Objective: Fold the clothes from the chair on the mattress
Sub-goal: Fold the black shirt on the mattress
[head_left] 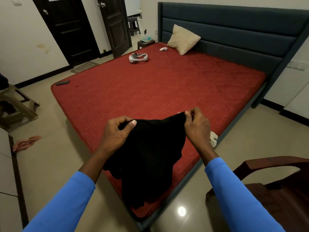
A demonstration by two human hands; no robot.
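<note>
A black garment [148,154] hangs between both my hands above the near corner of the red mattress [158,87]. My left hand [115,133] pinches its upper edge on the left, thumb on top. My right hand [197,126] grips the upper edge on the right. The cloth droops down over the mattress corner, bunched and unfolded. A dark red wooden chair [274,186] stands at the lower right, with its seat mostly out of frame. A small white item [214,138] lies on the mattress just behind my right wrist, partly hidden.
On the far part of the mattress lie a white headset [138,58], a white controller [163,49], a beige pillow [183,39] and a dark phone [62,82]. A plastic stool [15,104] stands at left. A pink cloth [26,142] lies on the tiled floor.
</note>
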